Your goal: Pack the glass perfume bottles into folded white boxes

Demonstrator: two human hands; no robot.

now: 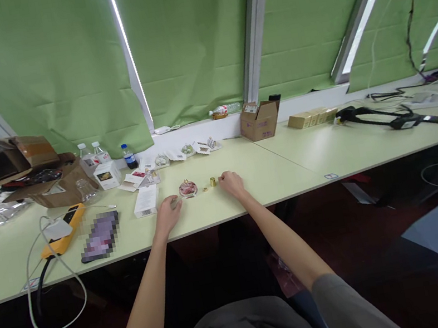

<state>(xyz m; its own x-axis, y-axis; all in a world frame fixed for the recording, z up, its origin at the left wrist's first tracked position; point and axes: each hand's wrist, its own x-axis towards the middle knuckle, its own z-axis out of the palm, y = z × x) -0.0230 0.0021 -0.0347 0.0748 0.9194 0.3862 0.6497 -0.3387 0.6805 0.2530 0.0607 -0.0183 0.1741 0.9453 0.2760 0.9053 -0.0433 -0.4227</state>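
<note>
A round glass perfume bottle (188, 188) with pink inside and a gold neck stands upright near the table's front edge. Just left of it my left hand (169, 213) rests on the table, thumb and fingers apart and holding nothing. To the bottle's right lie a small gold ring (205, 189) and a gold cap (212, 182). My right hand (231, 183) is beside the cap on its right, fingers curled closed against the tabletop. What is inside those fingers, if anything, is hidden. A white box (146, 201) lies left of my left hand.
A phone (100, 237) and a yellow power strip (64, 232) with cables are at left. Behind are opened white boxes (133, 181), a blue-capped bottle (129, 156) and a cardboard box (260, 121). Gold boxes (312, 117) and a black frame-like device (380, 117) lie right.
</note>
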